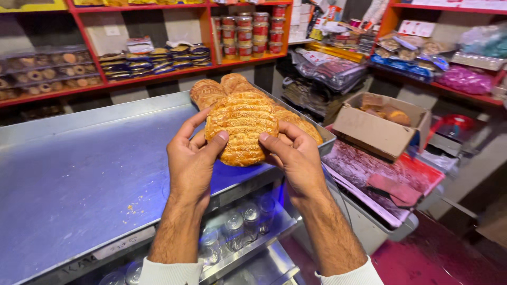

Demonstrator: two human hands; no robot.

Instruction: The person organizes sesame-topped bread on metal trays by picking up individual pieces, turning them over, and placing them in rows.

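Both hands hold one round, seedy bread up in the air. The left hand grips its left edge with the thumb on top. The right hand grips its right edge the same way. The bread is just above the near edge of a big metal tray. More breads lie on the tray behind it. A cardboard box sits to the right of the tray. Red shelves stand behind the tray.
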